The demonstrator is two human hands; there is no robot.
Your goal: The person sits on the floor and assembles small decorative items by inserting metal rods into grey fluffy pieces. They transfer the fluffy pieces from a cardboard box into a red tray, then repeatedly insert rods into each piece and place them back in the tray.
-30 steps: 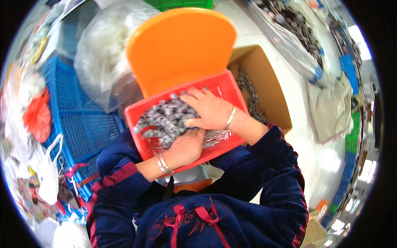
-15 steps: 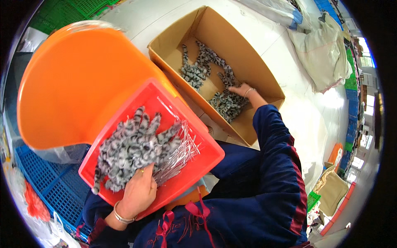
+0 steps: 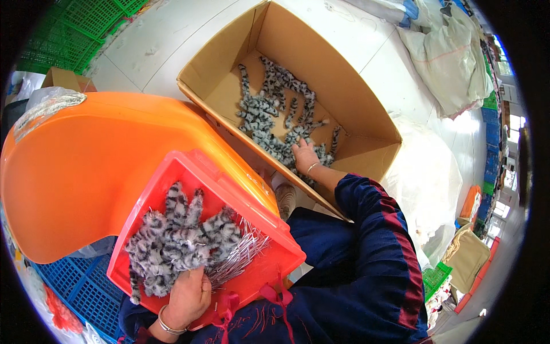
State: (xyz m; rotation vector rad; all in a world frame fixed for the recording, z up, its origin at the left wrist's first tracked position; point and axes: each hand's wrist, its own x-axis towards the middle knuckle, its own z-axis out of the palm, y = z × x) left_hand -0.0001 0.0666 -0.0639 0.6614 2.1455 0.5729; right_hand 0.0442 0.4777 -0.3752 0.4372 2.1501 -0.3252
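Note:
A red plastic tray (image 3: 281, 252) at the lower left carries a heap of grey-and-black striped plush tails (image 3: 166, 246). Beside the heap lies a bundle of thin silvery wires or strips (image 3: 243, 255). My left hand (image 3: 188, 295) is closed at the near edge of the heap, its fingertips partly buried in the fur. In the open cardboard box (image 3: 361, 86), more striped plush tails (image 3: 260, 109) lie scattered over the bottom. My right hand (image 3: 305, 156) reaches in over the near right part of them, fingers apart and touching the fur.
Under the tray is an orange plastic chair (image 3: 86, 172). Blue crates (image 3: 80, 292) stand at lower left, green crates (image 3: 69, 40) at far left. White sacks (image 3: 450, 63) and clear plastic sheeting (image 3: 427, 189) lie to the right of the box.
My right hand has shifted left and nearer inside the box, and the tails there are more spread out. The chair and tray sit lower in view. My left hand stays at the heap.

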